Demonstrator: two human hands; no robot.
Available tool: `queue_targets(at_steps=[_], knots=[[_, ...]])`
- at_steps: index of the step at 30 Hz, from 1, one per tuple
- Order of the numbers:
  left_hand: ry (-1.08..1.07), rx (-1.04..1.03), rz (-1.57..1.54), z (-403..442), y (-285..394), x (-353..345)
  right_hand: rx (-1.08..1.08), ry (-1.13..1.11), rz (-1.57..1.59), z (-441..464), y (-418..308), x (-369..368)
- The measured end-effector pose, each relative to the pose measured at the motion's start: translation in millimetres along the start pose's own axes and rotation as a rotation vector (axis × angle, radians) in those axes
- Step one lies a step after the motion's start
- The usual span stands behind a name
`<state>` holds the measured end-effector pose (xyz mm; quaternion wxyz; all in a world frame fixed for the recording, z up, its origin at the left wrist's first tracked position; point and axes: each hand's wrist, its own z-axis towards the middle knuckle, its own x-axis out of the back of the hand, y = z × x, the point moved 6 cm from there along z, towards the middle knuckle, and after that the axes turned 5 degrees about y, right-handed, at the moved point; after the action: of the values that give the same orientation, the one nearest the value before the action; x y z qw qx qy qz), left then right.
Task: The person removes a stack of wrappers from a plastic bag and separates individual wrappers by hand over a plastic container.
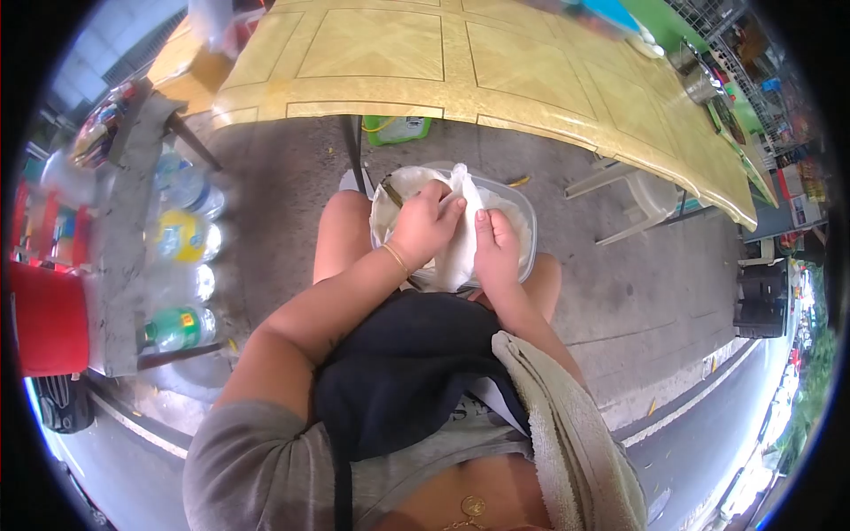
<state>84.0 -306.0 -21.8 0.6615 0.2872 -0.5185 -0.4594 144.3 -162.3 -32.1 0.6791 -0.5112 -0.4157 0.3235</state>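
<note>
A clear plastic tub [529, 221] rests between my knees, lined with a whitish bag or cloth [387, 212]. Over the tub, a pale, smooth white piece [459, 243] stands between my two hands; what it is I cannot make out. My left hand [427, 223], with a bracelet at the wrist, has its fingers curled against the left side of this piece, the fingertips partly hidden. My right hand [497, 243] pinches its right edge, thumb up. The tub's contents are mostly covered by the hands and the lining.
A table with a yellow patterned cover [372, 44] stands ahead. Under it are a green container [396, 129] and a white plastic chair [651, 195]. Bottles [183, 234] line a bench [115, 310] at left, beside a red container [49, 319]. A black crate [761, 299] stands at right.
</note>
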Motion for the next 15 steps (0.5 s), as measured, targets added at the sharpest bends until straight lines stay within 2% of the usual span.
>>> queue_targets(at_steps=[4, 7, 8, 10, 12, 15], knots=[[0.054, -0.029, 0.072, 8.1, -8.2, 1.2, 0.075, -0.052, -0.009, 1.1, 4.1, -0.7], [0.121, 0.052, 0.013, 10.5, -17.6, 2.3, -0.204, 0.08, 0.421, 3.6, 36.5, -2.4], [0.14, 0.087, -0.022, 11.0, -20.7, 2.1, -0.263, 0.063, 0.515, 4.4, 44.7, -4.2], [0.098, 0.008, 0.049, 9.7, -11.9, 2.7, -0.378, 0.03, 0.698, 6.5, 54.9, -2.2], [0.061, -0.115, 0.112, 4.8, -0.3, 1.1, -0.362, -0.035, 0.668, 10.9, 54.3, 3.7], [0.007, -0.321, 0.174, -8.7, 18.4, -3.8, -0.196, -0.095, 0.293, 19.9, 30.3, 12.7]])
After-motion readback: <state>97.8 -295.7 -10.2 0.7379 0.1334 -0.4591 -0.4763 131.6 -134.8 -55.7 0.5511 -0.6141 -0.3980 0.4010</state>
